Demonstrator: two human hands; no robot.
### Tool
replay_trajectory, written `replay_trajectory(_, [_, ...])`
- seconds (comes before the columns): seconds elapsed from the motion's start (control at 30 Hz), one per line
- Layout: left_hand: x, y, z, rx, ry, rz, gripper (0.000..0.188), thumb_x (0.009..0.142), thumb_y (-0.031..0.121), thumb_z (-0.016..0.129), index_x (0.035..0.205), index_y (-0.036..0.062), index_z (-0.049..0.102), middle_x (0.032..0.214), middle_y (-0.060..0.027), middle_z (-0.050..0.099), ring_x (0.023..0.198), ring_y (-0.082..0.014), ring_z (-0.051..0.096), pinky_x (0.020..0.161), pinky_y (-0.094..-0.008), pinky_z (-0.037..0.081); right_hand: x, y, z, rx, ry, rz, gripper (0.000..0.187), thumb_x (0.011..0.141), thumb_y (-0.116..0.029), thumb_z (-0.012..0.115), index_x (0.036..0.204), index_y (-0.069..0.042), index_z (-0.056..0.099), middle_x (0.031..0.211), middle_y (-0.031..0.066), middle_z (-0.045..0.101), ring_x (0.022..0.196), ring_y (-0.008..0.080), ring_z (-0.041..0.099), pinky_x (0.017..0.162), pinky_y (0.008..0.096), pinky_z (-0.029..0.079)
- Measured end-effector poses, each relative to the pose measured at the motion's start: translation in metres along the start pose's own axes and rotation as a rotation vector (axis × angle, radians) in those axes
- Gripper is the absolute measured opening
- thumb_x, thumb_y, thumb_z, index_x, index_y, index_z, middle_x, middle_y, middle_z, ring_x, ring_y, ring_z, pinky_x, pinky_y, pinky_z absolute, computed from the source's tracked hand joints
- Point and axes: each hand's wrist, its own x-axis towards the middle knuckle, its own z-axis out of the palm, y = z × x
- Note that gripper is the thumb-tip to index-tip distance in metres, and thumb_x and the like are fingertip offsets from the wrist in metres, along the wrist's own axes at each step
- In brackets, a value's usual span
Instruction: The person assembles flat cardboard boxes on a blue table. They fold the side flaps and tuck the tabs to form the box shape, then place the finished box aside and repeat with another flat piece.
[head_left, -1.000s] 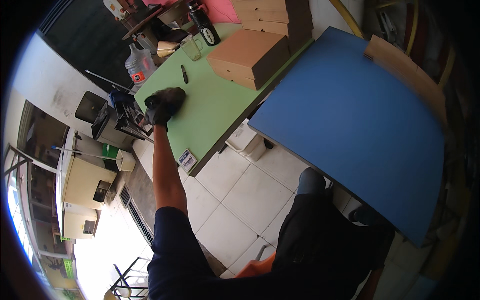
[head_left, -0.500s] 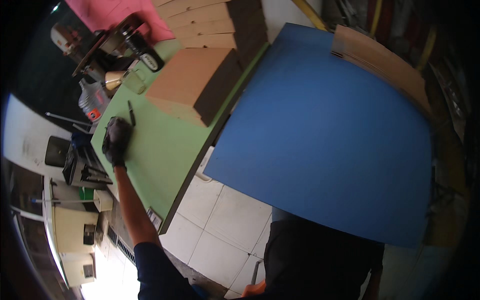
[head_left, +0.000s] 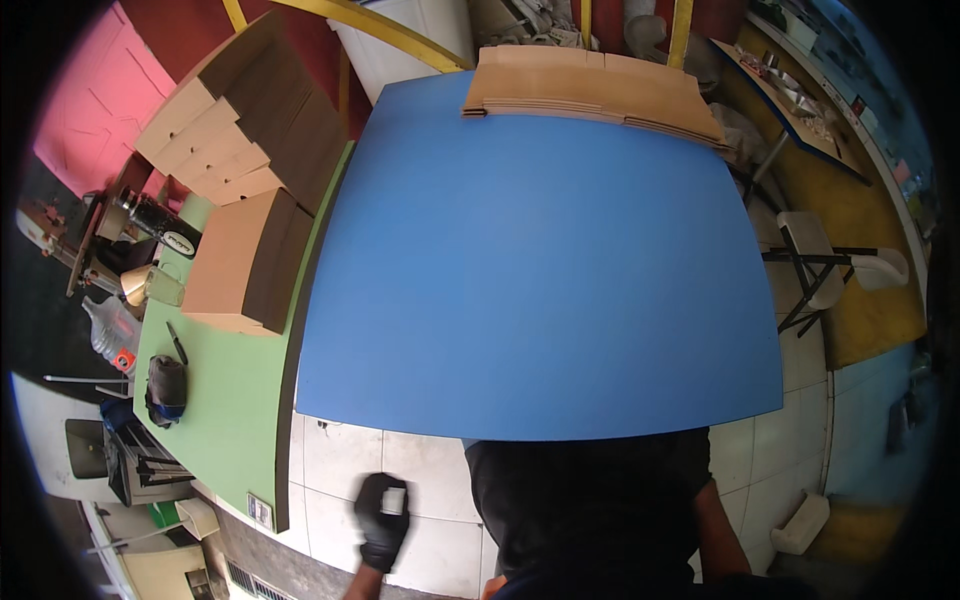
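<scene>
My left hand (head_left: 380, 518), in a black glove, hangs over the tiled floor between the green table and my body. Its fingers look curled, and a small pale patch (head_left: 393, 501) shows at them; blur keeps me from telling what it is. My right hand (head_left: 692, 462) is down by my side at the blue table's near edge, dark against my dark clothes, its fingers hidden. In front of me spreads the blue tabletop (head_left: 540, 280). A dark pouch-like bundle (head_left: 167, 390) lies on the green table (head_left: 225, 400), near a black-handled knife (head_left: 177, 343).
Flat cardboard sheets (head_left: 600, 90) lie along the blue table's far edge. Cardboard boxes (head_left: 245, 260) are stacked on the green table beside a dark bottle (head_left: 165, 225) and a glass mug (head_left: 165, 287). A folding chair (head_left: 810, 260) stands at the right.
My left hand has left the dark bundle on the green table and come back toward my body. The view has swung right, bringing the folding chair into sight.
</scene>
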Motion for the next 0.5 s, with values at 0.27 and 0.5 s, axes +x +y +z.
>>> replay_trajectory(0.27, [-0.071,0.016,0.19,0.216,-0.348,0.345,0.052,0.093,0.029,0.063,0.134,-0.0027,0.058,0.131,-0.0255,0.061,0.115,-0.0422,0.06,0.094,-0.0558,0.047,-0.003,-0.026,-0.039,-0.166,0.148,-0.044,0.071,0.096,-0.04,0.06,0.152,0.0,0.04,0.154,0.029,0.039,0.138,0.0499,0.039,0.101,0.0673,0.041])
replay_trajectory(0.5, [-0.045,0.057,0.203,0.449,-0.195,0.097,0.059,0.095,0.034,0.061,0.138,-0.0048,0.049,0.129,-0.0258,0.056,0.113,-0.0419,0.057,0.091,-0.0584,0.046,-0.03,-0.008,-0.045,-0.105,0.136,0.025,0.07,0.096,-0.043,0.059,0.146,0.004,0.042,0.148,0.0324,0.042,0.132,0.0504,0.047,0.095,0.067,0.045])
